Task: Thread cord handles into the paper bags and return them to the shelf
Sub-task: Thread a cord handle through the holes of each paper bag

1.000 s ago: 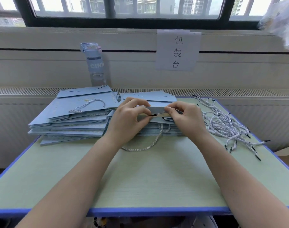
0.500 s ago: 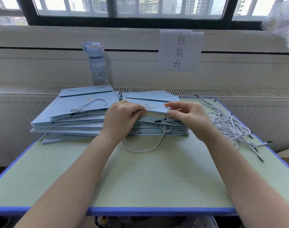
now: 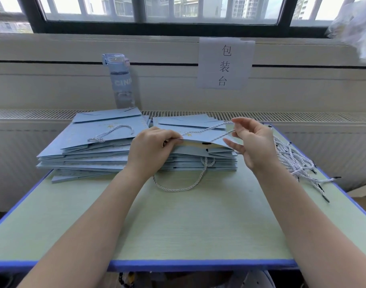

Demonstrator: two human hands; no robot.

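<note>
Two stacks of flat light-blue paper bags lie at the back of the table. On the right stack, my left hand [image 3: 151, 148] grips the near edge of the top bag [image 3: 198, 138] at its left side. My right hand [image 3: 252, 142] is raised at the bag's right end and pinches a white twisted cord [image 3: 207, 130], which runs taut across the bag top toward my left hand. A second cord loop [image 3: 178, 187] hangs from this stack onto the table. The left stack [image 3: 90, 150] carries a bag with a threaded handle [image 3: 111, 133].
A pile of loose white cords with black tips [image 3: 296, 163] lies at the table's right edge. A blue water bottle [image 3: 120, 80] stands on the ledge behind the left stack. A paper sign [image 3: 224, 63] hangs on the wall. The table's blue front edge [image 3: 198, 263] is near me.
My right hand has lifted up and to the right, drawing the cord out taut across the top bag. My left hand stayed on the bag's edge.
</note>
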